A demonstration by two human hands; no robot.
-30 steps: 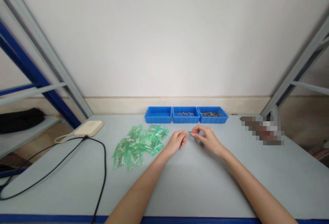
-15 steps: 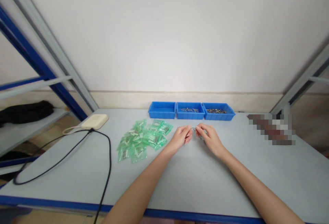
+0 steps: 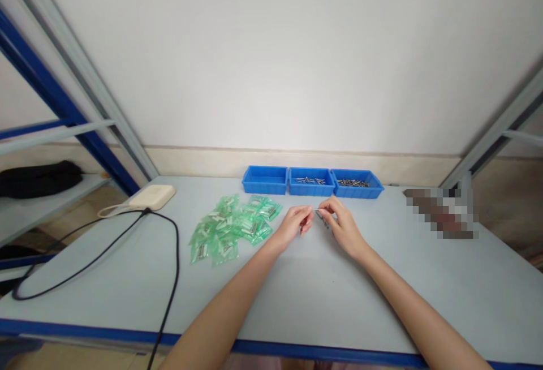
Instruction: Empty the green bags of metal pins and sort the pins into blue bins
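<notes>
Right hand (image 3: pixel 344 228) has shifted up toward the trays, its fingers bunched narrow over a small metal pin (image 3: pixel 323 219) that lies between the hands; whether they grip it, I cannot tell. Left hand (image 3: pixel 294 227) sits just beside it, fingers closed narrow, and what it holds, if anything, cannot be told. Further left lies a pile of green bags (image 3: pixel 231 228), each with metal parts inside, their print too small to read. Along the table's back edge stand three blue trays (image 3: pixel 265 189): the middle tray (image 3: pixel 311 190) holds loose pins (image 3: pixel 310 180), the right tray (image 3: pixel 358 192) a denser heap (image 3: pixel 353 183).
</notes>
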